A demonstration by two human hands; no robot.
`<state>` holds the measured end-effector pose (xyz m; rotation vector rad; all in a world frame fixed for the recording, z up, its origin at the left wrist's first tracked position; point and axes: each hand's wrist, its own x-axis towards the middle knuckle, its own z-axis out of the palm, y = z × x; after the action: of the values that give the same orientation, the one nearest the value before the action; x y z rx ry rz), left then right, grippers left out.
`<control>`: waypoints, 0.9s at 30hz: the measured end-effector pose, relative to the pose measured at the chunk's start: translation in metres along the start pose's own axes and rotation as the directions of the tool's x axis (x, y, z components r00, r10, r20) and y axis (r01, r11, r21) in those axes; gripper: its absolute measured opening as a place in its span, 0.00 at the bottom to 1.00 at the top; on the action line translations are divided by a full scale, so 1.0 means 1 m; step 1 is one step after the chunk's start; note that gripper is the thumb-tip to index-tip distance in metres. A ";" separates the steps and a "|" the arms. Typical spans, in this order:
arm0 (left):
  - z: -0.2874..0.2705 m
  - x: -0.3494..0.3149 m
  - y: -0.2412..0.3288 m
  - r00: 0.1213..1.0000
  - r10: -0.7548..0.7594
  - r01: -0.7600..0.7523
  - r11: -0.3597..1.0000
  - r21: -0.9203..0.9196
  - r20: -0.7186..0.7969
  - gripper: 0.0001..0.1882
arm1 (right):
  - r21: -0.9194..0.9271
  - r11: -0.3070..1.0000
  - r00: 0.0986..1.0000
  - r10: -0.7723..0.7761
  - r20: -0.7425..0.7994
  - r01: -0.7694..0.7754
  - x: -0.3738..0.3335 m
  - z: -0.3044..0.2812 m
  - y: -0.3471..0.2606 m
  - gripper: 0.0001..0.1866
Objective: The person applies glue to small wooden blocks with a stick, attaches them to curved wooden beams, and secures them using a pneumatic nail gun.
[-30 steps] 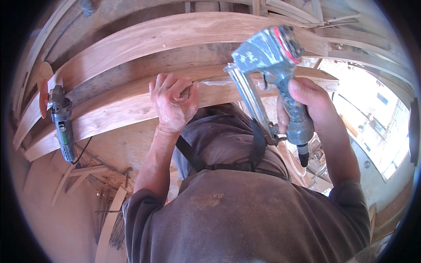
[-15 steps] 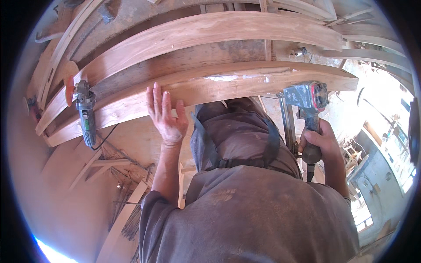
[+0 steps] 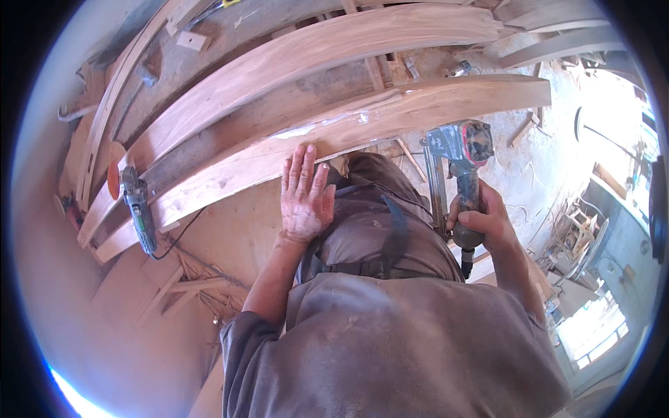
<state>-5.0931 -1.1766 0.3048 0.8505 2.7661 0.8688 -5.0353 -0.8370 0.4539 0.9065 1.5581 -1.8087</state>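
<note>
My left hand (image 3: pixel 306 195) is open, its fingers stretched out and the fingertips at the near edge of a long wooden beam (image 3: pixel 390 115). White filler streaks mark that beam's face. Around the grip of a pneumatic nail gun (image 3: pixel 468 184) my right hand (image 3: pixel 491 212) is wrapped. The gun's blocky head (image 3: pixel 461 141) is up by the beam's near edge, and its long magazine hangs along the left of the grip. Whether the nose touches the wood I cannot tell.
Behind lies a second long beam (image 3: pixel 306 56), roughly parallel. An angle grinder (image 3: pixel 139 216) with an orange disc rests across the beams' left ends, its cord trailing down. Scrap wood (image 3: pixel 198 285) is piled below left. Wooden frames (image 3: pixel 571 244) and clutter stand at right.
My view has turned and shifted, so the beams appear tilted. My left hand has moved right along the near beam. The nail gun stays in my right hand.
</note>
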 end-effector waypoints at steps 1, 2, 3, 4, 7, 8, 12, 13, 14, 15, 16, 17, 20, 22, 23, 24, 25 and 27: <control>-0.003 0.003 -0.003 1.000 0.020 -0.021 1.000 0.006 0.014 0.31 | 0.024 0.999 0.999 -0.035 0.004 0.034 -0.005 -0.001 0.004 0.39; -0.004 0.005 -0.009 0.999 0.038 -0.039 0.999 0.016 0.007 0.27 | 0.090 0.993 0.997 -0.071 0.006 0.071 -0.010 -0.002 0.007 0.39; -0.005 0.005 -0.015 0.998 0.064 -0.065 0.997 0.032 0.025 0.27 | 0.102 0.990 0.996 -0.092 -0.021 0.094 -0.014 -0.003 0.013 0.38; -0.006 0.002 -0.020 0.996 0.086 -0.087 0.995 0.044 0.039 0.27 | 0.107 0.988 0.993 -0.110 -0.048 0.115 -0.017 -0.003 0.022 0.38; -0.012 0.004 -0.026 0.989 0.134 -0.136 0.990 0.035 0.061 0.24 | 0.147 0.976 0.978 -0.137 -0.157 0.160 -0.026 0.001 0.046 0.34; -0.013 0.005 -0.028 0.986 0.152 -0.154 0.988 0.031 0.064 0.24 | 0.181 0.970 0.975 -0.126 -0.181 0.159 -0.029 0.004 0.052 0.33; -0.014 0.005 -0.041 0.970 0.233 -0.235 0.972 0.010 0.070 0.26 | 0.259 0.954 0.957 -0.076 -0.280 0.151 -0.040 0.018 0.077 0.26; -0.015 0.002 -0.048 0.963 0.261 -0.262 0.965 0.004 0.069 0.27 | 0.274 0.951 0.954 -0.062 -0.295 0.147 -0.042 0.023 0.082 0.25; -0.017 0.001 -0.056 0.959 0.270 -0.271 0.962 0.010 0.082 0.28 | 0.269 0.949 0.942 -0.069 -0.327 0.163 -0.043 0.029 0.086 0.24; -0.017 -0.003 -0.061 0.955 0.281 -0.284 0.959 0.020 0.090 0.28 | 0.274 0.948 0.941 -0.066 -0.333 0.164 -0.047 0.034 0.088 0.24; -0.018 -0.004 -0.066 0.951 0.294 -0.298 0.954 0.032 0.098 0.28 | 0.280 0.946 0.939 -0.064 -0.338 0.165 -0.049 0.039 0.090 0.23; -0.017 -0.005 -0.069 0.946 0.306 -0.312 0.949 0.044 0.106 0.28 | 0.286 0.944 0.937 -0.061 -0.343 0.166 -0.051 0.044 0.092 0.23; -0.020 -0.001 -0.065 0.947 0.318 -0.317 0.948 -0.017 0.043 0.24 | 0.268 0.938 0.915 -0.104 -0.390 0.221 -0.057 0.057 0.102 0.25; -0.021 0.002 -0.056 0.958 0.282 -0.285 0.957 -0.055 -0.054 0.21 | 0.261 0.936 0.910 -0.119 -0.396 0.236 -0.058 0.065 0.109 0.26; -0.021 0.009 -0.048 0.961 0.250 -0.260 0.963 -0.073 -0.121 0.20 | 0.257 0.934 0.909 -0.131 -0.397 0.247 -0.057 0.070 0.108 0.26; -0.020 0.017 -0.039 0.959 0.215 -0.235 0.968 -0.093 -0.187 0.18 | 0.253 0.932 0.907 -0.144 -0.396 0.258 -0.056 0.073 0.108 0.26; -0.018 0.034 -0.029 0.957 0.207 -0.233 0.966 -0.111 -0.205 0.18 | 0.272 0.926 0.909 -0.142 -0.393 0.263 -0.057 0.075 0.109 0.26; -0.005 0.077 -0.010 0.953 0.196 -0.234 0.961 -0.149 -0.232 0.19 | 0.314 0.910 0.911 -0.136 -0.388 0.270 -0.057 0.078 0.114 0.27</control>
<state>-5.1633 -1.1441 0.3078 1.1010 2.7521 1.2942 -4.9203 -0.9315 0.4387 1.3531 1.6104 -2.2308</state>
